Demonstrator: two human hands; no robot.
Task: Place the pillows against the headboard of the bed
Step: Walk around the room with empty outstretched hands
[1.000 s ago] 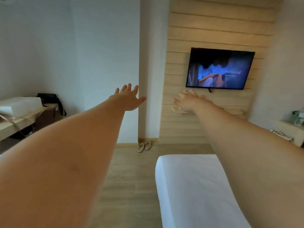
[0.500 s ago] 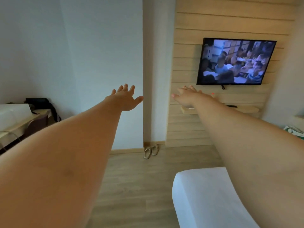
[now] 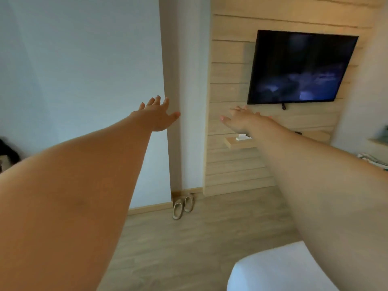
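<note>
While no pillows or headboard show, the left hand (image 3: pixel 157 116) and right hand (image 3: pixel 241 120) stretch forward spread and empty, a cut-off white bed corner (image 3: pixel 279 269) below the right.

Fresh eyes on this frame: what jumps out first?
Two bare arms stretch forward, the left hand and right hand open, holding nothing. Behind them, upper right, a wall-mounted TV glows dimly on wood panelling. A white bed corner shows at bottom right, and a pair of slippers lies by the baseboard.
</note>
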